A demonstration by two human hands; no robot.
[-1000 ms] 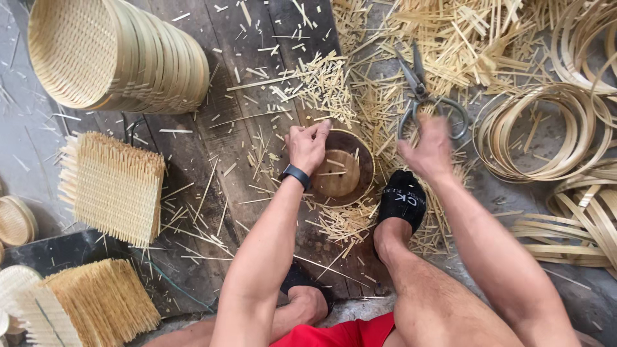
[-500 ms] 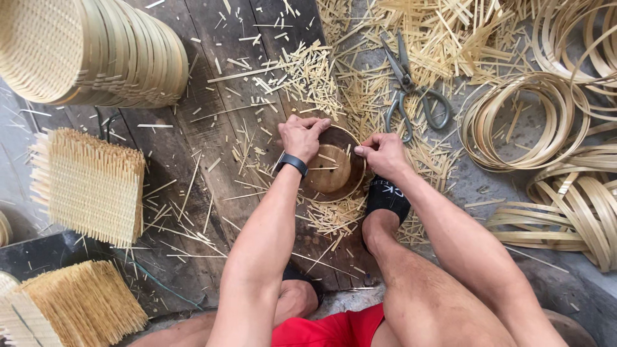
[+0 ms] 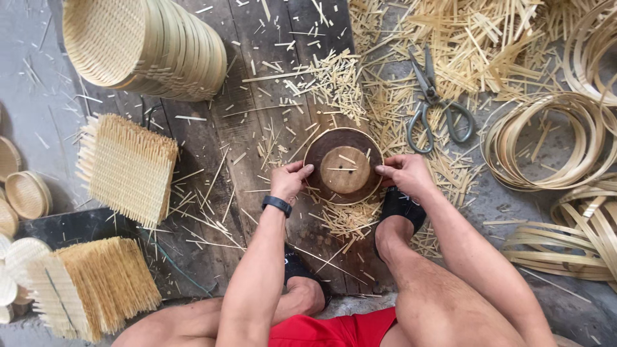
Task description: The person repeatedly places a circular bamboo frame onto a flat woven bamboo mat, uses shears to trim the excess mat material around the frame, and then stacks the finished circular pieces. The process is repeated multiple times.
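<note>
- Since half a second ago both hands have settled on opposite edges of the mould (image 3: 344,167); a second ago the right hand was out by the scissors, away from it.
- Left hand (image 3: 289,181) is at the mould's 9 o'clock edge, fingers curled, fingertips touching the rim; a dark watch (image 3: 277,205) sits on that wrist.
- Right hand (image 3: 406,175) is at the 3 o'clock edge, thumb and fingers pressed to the rim.
- Neither hand is wrapped around it; both are half closed and pinch the rim from the sides.
- Mould is a round, dark wooden disc with a paler raised disc in its middle, lying flat on the plank floor (image 3: 257,96) just ahead of the person's knees.
- A foot in a black sock (image 3: 402,209) rests at the mould's 5 o'clock, right under the right hand.
- Scissors (image 3: 432,106) lie at 1 o'clock from the mould, near it, among bamboo offcuts (image 3: 488,45).
- Bamboo hoops (image 3: 546,144) are coiled at 3 o'clock, well apart.
- A stack of woven trays (image 3: 144,45) lies on its side at 10 o'clock.
- Woven mats (image 3: 125,167) sit at 9 o'clock, with another pile of mats at 7 o'clock.
- Loose splinters cover the floor around the mould.
</note>
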